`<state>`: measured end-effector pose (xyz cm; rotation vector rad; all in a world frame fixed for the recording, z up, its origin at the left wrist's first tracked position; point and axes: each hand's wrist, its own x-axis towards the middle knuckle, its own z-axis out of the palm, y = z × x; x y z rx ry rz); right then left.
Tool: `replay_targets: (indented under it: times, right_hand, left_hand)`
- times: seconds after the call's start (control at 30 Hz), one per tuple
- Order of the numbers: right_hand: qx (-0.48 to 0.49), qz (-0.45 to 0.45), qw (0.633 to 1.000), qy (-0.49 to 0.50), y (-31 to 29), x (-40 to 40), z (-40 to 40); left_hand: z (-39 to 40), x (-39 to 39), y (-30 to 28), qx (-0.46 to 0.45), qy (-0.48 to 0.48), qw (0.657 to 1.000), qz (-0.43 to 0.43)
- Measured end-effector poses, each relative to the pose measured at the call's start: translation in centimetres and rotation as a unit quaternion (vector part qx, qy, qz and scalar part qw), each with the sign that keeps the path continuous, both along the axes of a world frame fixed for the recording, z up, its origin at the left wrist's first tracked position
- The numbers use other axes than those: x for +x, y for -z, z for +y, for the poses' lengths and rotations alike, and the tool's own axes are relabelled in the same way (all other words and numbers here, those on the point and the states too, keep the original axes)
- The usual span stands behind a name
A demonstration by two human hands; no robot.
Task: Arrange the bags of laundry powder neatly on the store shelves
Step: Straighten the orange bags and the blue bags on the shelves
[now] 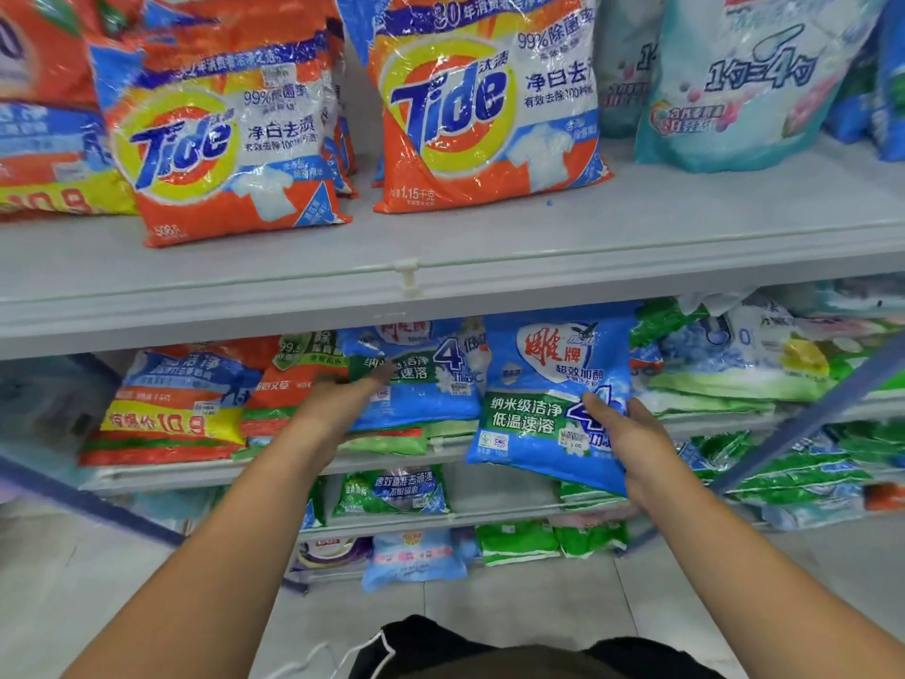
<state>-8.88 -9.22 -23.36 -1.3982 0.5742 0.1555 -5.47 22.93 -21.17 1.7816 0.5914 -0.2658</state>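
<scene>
Grey metal store shelving, several tiers, all stocked w/ laundry powder bags. Top shelf: two orange Tide bags standing upright, a smaller one at left and a bigger one at centre, w/ more orange packs behind and to the left; a pale teal bag stands at right. Next shelf down: orange bags w/ a yellow price band lying in a stack at left, a blue bag propped on a stack at centre, green and pale bags piled flat at right. Lower tiers hold green bags and, near the bottom, a light blue bag sticking out over the edge. Floor is light grey tile; a blue shelf upright runs diagonally at right. Right hand grips a blue bag w/ green band by its right edge, thumb on the front, fingers curled behind; bag is held upright in front of the second shelf, lifted off the stacks, just right of the propped blue bag. Left hand reaches to the propped blue bag, fingers fairly straight, tips touching its left edge, not gripping anything.
</scene>
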Motion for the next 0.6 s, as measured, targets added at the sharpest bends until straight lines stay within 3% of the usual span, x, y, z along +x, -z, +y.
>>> replay_targets:
  times: [0.1, 0.23, 0.4, 0.6]
  right_hand:
    - [-0.016, -0.009, 1.000, -0.001, -0.5, 0.0, -0.7]
    - [0.003, -0.009, 1.000, -0.026, -1.6, -0.1, -1.9]
    - [0.031, -0.008, 0.999, -0.038, -3.3, -0.2, -2.7]
    - [-0.007, -0.026, 0.996, -0.090, -4.2, 0.2, -2.2]
  left_hand:
    - [-0.5, 0.6, -1.1, 0.012, 0.007, 1.000, 0.006]
    - [-1.3, -0.2, -1.4, -0.091, 0.022, 0.994, 0.061]
    - [-4.0, -2.8, -0.5, -0.155, -0.079, 0.985, 0.016]
    - [-4.6, -6.0, -0.1, -0.093, -0.061, 0.994, -0.020]
